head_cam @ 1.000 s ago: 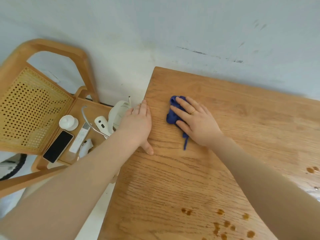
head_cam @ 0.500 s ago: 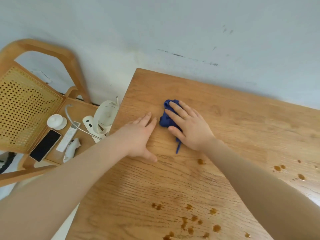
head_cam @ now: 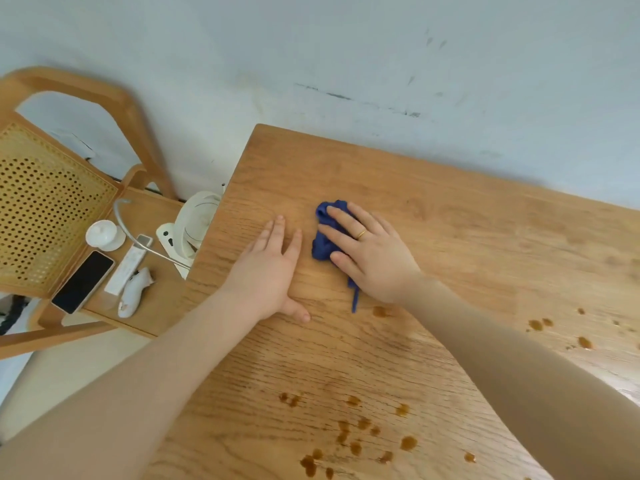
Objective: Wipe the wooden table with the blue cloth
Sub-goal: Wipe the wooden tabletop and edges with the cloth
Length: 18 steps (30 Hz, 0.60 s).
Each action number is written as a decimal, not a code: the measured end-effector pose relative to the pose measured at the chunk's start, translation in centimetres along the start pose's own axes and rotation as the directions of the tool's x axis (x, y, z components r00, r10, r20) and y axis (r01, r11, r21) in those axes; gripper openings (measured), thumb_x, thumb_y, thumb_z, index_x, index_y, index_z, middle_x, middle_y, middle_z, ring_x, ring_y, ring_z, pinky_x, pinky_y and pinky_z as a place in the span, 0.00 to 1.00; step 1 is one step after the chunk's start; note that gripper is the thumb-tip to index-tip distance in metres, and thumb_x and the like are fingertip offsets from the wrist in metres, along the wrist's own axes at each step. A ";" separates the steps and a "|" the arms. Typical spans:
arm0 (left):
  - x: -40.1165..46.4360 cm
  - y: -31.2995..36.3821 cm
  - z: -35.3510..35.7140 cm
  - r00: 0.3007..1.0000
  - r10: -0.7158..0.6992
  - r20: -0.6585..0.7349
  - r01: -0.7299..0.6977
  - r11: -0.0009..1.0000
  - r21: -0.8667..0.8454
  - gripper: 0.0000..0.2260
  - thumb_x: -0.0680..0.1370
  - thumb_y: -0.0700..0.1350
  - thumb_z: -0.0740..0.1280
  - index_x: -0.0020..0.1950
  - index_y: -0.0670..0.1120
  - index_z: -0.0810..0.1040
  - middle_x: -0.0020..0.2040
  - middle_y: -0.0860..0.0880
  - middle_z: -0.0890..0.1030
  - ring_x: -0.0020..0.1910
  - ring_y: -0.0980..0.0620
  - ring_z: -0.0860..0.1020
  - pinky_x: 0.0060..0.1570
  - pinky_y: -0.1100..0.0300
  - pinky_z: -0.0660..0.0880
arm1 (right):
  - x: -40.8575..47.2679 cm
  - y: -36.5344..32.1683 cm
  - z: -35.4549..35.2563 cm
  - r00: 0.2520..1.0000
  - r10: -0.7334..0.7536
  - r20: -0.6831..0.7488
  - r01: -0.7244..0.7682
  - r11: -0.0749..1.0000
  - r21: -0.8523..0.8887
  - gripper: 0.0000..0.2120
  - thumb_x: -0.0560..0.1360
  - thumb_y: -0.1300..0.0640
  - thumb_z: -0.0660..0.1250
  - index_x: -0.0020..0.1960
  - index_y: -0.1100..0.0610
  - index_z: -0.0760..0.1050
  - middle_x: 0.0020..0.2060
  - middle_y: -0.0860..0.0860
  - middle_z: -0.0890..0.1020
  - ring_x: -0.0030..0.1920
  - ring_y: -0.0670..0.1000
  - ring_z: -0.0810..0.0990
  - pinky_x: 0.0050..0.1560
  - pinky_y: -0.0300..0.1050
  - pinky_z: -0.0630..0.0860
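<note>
right hand (head_cam: pixel 372 256) flat on the blue cloth (head_cam: pixel 323 242), left hand (head_cam: pixel 268 268) flat on the wooden table (head_cam: pixel 467 244), brown spots (head_cam: pixel 349 434) nearer me
</note>
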State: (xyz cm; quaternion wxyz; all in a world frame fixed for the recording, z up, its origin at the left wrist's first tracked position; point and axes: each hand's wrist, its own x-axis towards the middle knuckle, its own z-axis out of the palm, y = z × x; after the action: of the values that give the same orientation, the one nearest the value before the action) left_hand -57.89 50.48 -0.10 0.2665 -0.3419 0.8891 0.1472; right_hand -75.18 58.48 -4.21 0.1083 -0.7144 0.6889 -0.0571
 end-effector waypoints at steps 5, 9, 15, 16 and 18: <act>0.2 0.0 0.0 1.000 0.013 0.014 -0.013 1.000 -0.001 0.59 0.63 0.66 0.71 0.75 0.45 0.33 0.74 0.39 0.31 0.75 0.44 0.36 0.73 0.53 0.43 | 3.2 4.1 -0.6 0.992 0.113 -0.055 -0.111 0.993 0.038 0.25 0.77 0.41 0.46 0.71 0.47 0.63 0.74 0.49 0.59 0.74 0.54 0.54 0.71 0.56 0.55; 0.0 -0.1 0.1 1.000 0.007 0.021 -0.007 1.000 -0.013 0.60 0.62 0.66 0.72 0.75 0.46 0.32 0.74 0.40 0.30 0.75 0.45 0.36 0.73 0.53 0.43 | 4.3 3.6 -0.3 0.952 0.287 -0.103 -0.284 0.958 0.044 0.21 0.80 0.46 0.50 0.72 0.47 0.62 0.75 0.47 0.56 0.75 0.53 0.50 0.73 0.53 0.48; -0.2 0.0 0.0 1.000 0.015 0.014 -0.014 0.999 -0.040 0.59 0.63 0.65 0.72 0.75 0.46 0.34 0.74 0.40 0.31 0.75 0.44 0.36 0.75 0.52 0.44 | -3.4 -2.5 1.2 0.995 -0.016 -0.095 0.013 0.999 -0.030 0.24 0.77 0.43 0.49 0.69 0.48 0.67 0.72 0.50 0.64 0.72 0.56 0.60 0.69 0.54 0.54; -0.2 0.0 -0.1 1.000 0.014 0.014 -0.013 0.999 -0.043 0.59 0.63 0.65 0.72 0.76 0.46 0.35 0.74 0.40 0.32 0.75 0.44 0.36 0.75 0.51 0.44 | -4.0 -2.6 1.2 0.996 -0.066 -0.061 0.063 0.997 -0.041 0.23 0.77 0.43 0.49 0.69 0.48 0.67 0.72 0.50 0.65 0.72 0.56 0.60 0.69 0.53 0.54; -0.2 -0.1 -0.3 1.000 0.011 0.022 -0.010 0.999 -0.047 0.59 0.63 0.65 0.72 0.76 0.46 0.35 0.74 0.40 0.31 0.75 0.44 0.37 0.74 0.52 0.44 | -3.4 -1.3 0.8 0.996 -0.094 -0.010 0.094 0.995 -0.024 0.24 0.77 0.43 0.48 0.70 0.48 0.66 0.72 0.50 0.63 0.73 0.56 0.59 0.69 0.53 0.55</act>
State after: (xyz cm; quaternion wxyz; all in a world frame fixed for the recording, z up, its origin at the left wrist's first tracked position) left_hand -57.83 50.43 0.23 0.2674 -0.3416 0.8842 0.1731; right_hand -73.87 61.92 -4.46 0.0933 -0.7469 0.6558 -0.0580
